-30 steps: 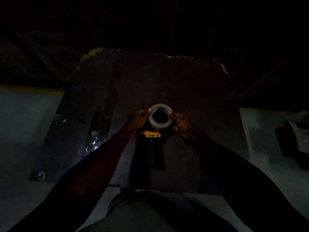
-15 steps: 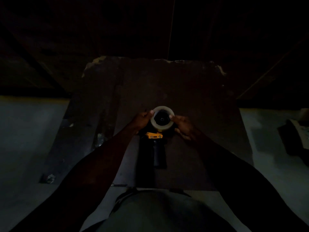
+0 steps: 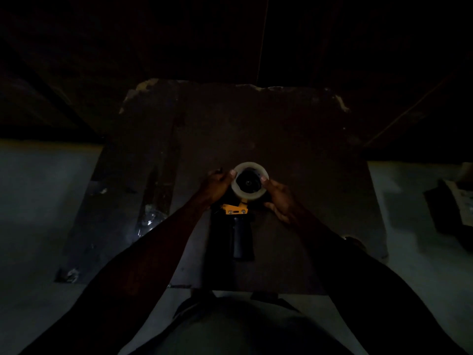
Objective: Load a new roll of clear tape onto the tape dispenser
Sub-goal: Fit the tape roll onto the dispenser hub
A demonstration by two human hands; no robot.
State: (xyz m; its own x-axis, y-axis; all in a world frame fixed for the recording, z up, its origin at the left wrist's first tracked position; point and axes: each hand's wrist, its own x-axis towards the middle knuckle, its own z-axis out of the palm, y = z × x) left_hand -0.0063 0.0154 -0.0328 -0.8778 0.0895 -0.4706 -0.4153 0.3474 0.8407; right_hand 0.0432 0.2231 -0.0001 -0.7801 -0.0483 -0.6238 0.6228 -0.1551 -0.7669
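Dimly, a pale tape roll (image 3: 249,182) sits on the tape dispenser (image 3: 240,226).
Both hands' fingers (image 3: 264,179) grasp the roll; the dispenser's black handle points toward the person, lengthwise along the counter (image 3: 294,139).

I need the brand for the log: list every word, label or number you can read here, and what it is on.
No text can be read.
Tape dispenser: the yellow plate shows only two fasteners, no lettering.
Tape roll: no visible print.
Dark object at right edge: pale label-like patch, too dim and blurred to read.

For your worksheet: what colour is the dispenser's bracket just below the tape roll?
Yellow-orange bracket, clearest in the head view.
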